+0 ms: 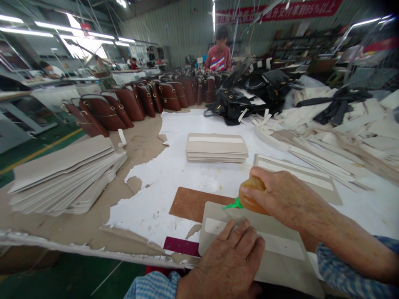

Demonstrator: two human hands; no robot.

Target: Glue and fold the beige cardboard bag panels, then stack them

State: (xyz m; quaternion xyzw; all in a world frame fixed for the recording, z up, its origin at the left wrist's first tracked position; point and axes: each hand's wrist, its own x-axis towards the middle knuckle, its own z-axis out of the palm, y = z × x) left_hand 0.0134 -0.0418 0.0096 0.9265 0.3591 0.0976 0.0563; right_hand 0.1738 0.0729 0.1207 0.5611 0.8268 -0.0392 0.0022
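In my right hand [277,195] is a squeeze bottle [253,194] of amber liquid, its green nozzle [232,204] angled down to the left. The nozzle tip is at the upper part of a beige panel [274,265], which has a pale strip [277,247] along it. Pressed flat on this panel, fingers stretched out, lies my left hand [230,257]. A brown leather piece [190,203] shows from beneath the panel, and a purple strip [181,246] pokes out at its left. Behind my right hand lies another beige panel [327,187] with a pale strip.
A neat stack of beige panels [216,148] stands mid-table, and a fanned stack [62,174] lies at left. Brown bags [124,101] line the back. Black bags [249,93] and loose pale strips [352,133] pile up at right. A person [218,58] stands beyond the table.
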